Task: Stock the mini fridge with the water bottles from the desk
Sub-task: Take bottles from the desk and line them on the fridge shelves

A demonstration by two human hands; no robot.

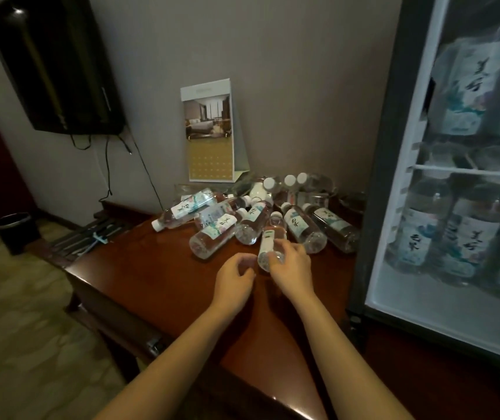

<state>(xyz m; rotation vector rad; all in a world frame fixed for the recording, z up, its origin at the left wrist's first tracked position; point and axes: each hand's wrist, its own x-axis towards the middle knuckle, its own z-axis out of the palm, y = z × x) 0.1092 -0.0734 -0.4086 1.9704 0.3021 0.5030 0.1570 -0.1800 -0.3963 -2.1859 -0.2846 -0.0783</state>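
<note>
Pickup step: the right hand (291, 262) grasps a bottle (268, 244) at the pile's (257, 213) six-o'clock edge on the bench (157, 268); the left hand (233, 278) curls loosely, holding nothing. Next, I judge, lift it toward the fridge (442, 237) at three o'clock.

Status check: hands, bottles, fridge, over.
Right hand closing on clear plastic water bottle; left hand empty, beside it. Bottle pile on brown wooden desk. Glass-door mini fridge part-stocked.
</note>
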